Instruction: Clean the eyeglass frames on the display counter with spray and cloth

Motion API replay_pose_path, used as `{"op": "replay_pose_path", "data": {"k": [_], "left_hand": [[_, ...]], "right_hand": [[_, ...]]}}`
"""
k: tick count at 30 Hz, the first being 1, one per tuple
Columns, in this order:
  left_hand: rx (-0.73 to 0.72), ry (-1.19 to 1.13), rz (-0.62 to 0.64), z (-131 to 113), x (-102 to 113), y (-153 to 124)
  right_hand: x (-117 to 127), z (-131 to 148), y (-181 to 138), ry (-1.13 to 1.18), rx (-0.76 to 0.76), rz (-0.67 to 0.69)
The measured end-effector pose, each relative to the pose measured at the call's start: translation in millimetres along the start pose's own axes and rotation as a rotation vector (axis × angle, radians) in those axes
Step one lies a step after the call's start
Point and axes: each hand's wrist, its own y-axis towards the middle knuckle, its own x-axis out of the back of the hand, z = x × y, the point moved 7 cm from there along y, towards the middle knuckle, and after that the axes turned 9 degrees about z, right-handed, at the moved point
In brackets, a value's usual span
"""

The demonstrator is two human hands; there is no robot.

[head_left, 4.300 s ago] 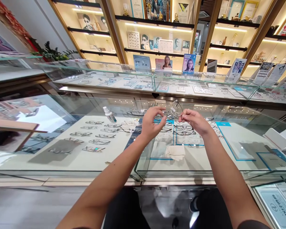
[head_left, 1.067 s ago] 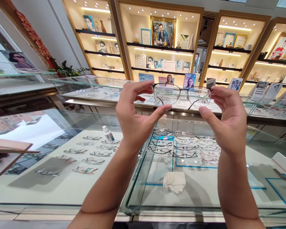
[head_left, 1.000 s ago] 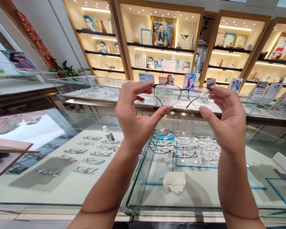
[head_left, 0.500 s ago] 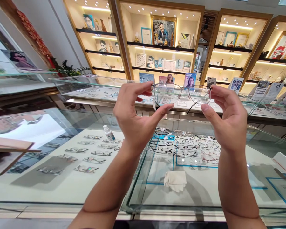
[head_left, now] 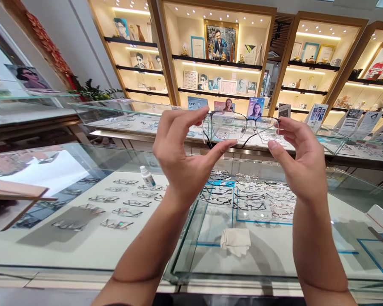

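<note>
A pair of eyeglasses [head_left: 250, 120] with thin dark rims and clear lenses is held up in front of me, above the glass counter. My left hand [head_left: 181, 148] grips its left side, fingers near the upper rim and thumb close to the lower edge of the lens. On the other side, my right hand [head_left: 301, 157] has its fingers at the right end of the frame and its thumb below the lens. The temples point down and partly toward me. Below, a folded cream cloth [head_left: 235, 241] lies on the glass top.
Several rows of eyeglasses [head_left: 249, 205] sit in the glass display counter [head_left: 268, 270]. A small white bottle [head_left: 147, 177] stands left of my left arm. Across the aisle is another glass case [head_left: 140, 106] with standing cards, backed by lit shelves [head_left: 217, 60].
The eyeglasses have turned slightly, so the dark upper rim and bridge show more plainly. My right hand has shifted a little to the left; the left hand has barely moved.
</note>
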Motion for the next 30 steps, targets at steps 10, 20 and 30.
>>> {"op": "replay_pose_path", "data": {"k": [10,20,30], "left_hand": [[0.061,-0.123,0.067,14,-3,2],[0.077,-0.109,0.121,25,-9,1],[0.115,-0.174,0.158,31,-11,2]], "right_hand": [[2,12,-3,-0.016,0.081,-0.105],[4,23,-7,-0.115,0.117,-0.179],[5,33,-9,-0.176,0.149,-0.197]]}}
